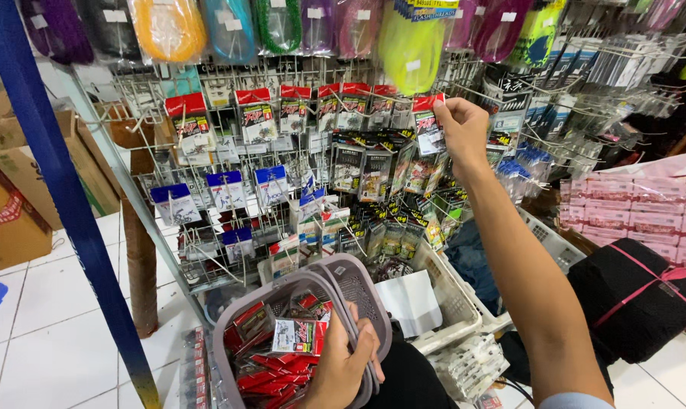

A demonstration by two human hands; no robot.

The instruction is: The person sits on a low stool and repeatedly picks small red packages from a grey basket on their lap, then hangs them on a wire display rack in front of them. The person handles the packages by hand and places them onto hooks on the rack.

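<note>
- Reaching up to the wire rack (229, 163), the right hand (461, 130) pinches a red-topped packet (428, 125) between thumb and fingertips; the packet hangs at the right end of the rack's upper row.
- Left hand (341, 369): closed around the doubled handles and near rim of a grey basket (226, 333), held low in front of the rack, near the bottom edge of the view.
- Basket contents: many red packets (271, 375) piled loosely, with one white-faced packet (297, 335) lying on top just beside the left thumb.
- Upper row of the rack: further red-topped packets (185, 113) hang side by side on pegs, running left from the held one.
- Middle of the rack: dark packets (373, 170) crowd the pegs directly below the right hand.
- Left part of the rack: blue-topped packets (226, 189) hang in a lower row.
- Top edge of the rack: coloured coils in clear bags (169, 30), orange, blue, green and yellow, hang in a line.
- Floor right of the basket: a white crate (456, 303) stands at the foot of the rack, under the right forearm.
- Far right: a black bundle (631, 291) tied with a pink strap, well apart from both hands.
- Left edge: a blue post (55, 182) slants down across the white tiled floor (48, 333), with cardboard boxes (10, 197) behind it.
</note>
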